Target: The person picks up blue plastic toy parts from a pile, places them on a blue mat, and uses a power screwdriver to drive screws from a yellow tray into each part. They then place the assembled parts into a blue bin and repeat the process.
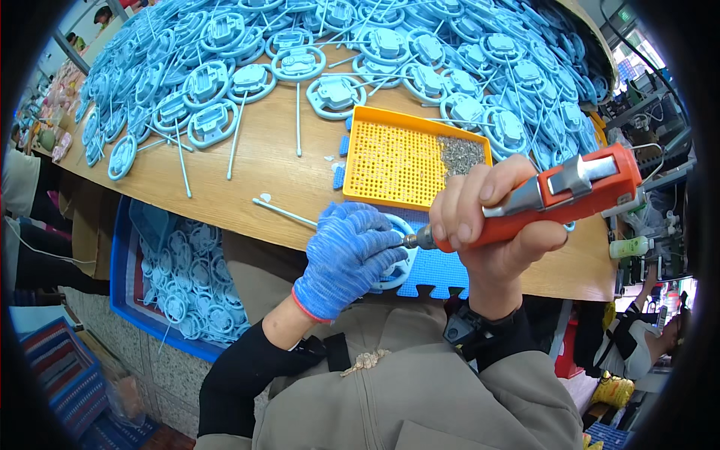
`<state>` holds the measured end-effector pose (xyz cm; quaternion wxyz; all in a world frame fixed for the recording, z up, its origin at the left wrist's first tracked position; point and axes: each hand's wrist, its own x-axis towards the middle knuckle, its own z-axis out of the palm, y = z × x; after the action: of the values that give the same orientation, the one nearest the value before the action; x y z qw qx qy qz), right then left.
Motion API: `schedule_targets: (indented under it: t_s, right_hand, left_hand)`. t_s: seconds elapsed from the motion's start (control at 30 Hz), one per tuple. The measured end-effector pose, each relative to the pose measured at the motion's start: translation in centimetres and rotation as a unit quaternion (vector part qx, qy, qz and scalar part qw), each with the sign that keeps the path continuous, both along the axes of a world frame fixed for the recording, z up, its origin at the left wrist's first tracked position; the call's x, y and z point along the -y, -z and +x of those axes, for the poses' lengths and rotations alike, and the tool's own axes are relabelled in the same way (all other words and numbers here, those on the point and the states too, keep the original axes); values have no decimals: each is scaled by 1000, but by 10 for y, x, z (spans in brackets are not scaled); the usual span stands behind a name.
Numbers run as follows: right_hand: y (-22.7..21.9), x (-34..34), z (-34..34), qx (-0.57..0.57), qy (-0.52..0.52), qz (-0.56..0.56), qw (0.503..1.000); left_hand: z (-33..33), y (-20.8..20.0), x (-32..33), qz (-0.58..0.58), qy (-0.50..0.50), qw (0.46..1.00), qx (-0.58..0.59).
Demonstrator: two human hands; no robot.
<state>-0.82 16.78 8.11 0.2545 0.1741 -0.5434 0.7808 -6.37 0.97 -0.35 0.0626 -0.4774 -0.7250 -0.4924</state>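
Observation:
My left hand (346, 255), in a blue knitted glove, is closed on a light blue plastic ring-shaped part (403, 222) that lies on a blue foam mat (442, 271). The part's thin stem (281, 211) points out to the left across the table. In my bare right hand (491, 214) is an orange-red power screwdriver (577, 196) with a silver section, its tip angled down to the left. That tip meets the part beside my gloved fingers; the exact contact point is partly hidden. Just beyond my hands sits a yellow perforated tray (390, 159) with small metal screws (460, 155) at its right end.
A large heap of similar light blue parts (386, 45) covers the far side of the wooden table (262, 180). Below left, a blue crate (120, 259) holds more of them. A green bottle (631, 247) stands at right. Other people are at the far left and right.

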Motion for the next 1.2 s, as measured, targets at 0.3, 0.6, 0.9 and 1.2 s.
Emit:
schedule_targets:
  t_s: [0.3,0.6,0.9,1.2]
  right_hand:
    - [0,-2,-9,-7,-41,-3,999]
    - [-4,-4,-21,-15,-23,-48,998]
    - [2,-36,-20,1,67,-28,997]
    - [7,-56,-6,10,107,-35,994]
  left_hand:
    - [-16,-4,6,-30,63,998,12]
    - [-55,-27,6,-119,199,952,200]
    - [-202,1,-65,-270,-174,936,-145]
    - [-244,24,-83,-287,-116,947,-87]
